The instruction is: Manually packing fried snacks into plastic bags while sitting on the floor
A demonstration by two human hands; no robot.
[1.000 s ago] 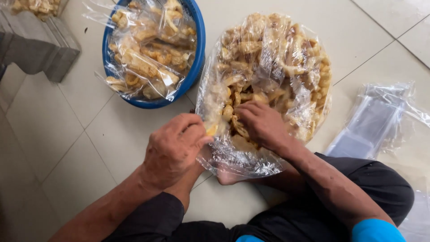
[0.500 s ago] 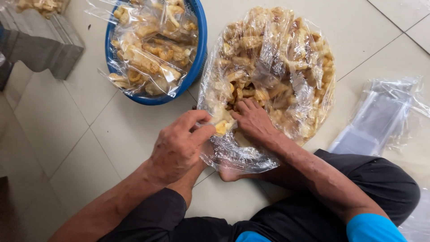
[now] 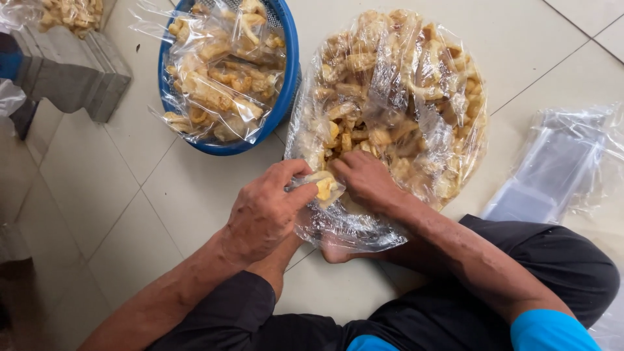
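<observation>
A big clear plastic bag (image 3: 403, 84) full of golden fried snack pieces lies on the tiled floor before me. My left hand (image 3: 263, 211) pinches a small clear bag (image 3: 322, 188) with a few yellow pieces in it, at the big bag's near edge. My right hand (image 3: 367, 179) reaches into the big bag's opening, fingers curled over snack pieces right beside the small bag.
A blue basket (image 3: 289, 78) at upper left holds several filled small snack bags. A stack of empty clear bags (image 3: 552, 169) lies at right. A grey stepped block (image 3: 71, 65) stands at far left. My bent legs in dark trousers fill the bottom.
The view has shifted slightly. My right hand has drawn back toward the small bag, which now shows yellow pieces inside; my left hand keeps its pinch.
</observation>
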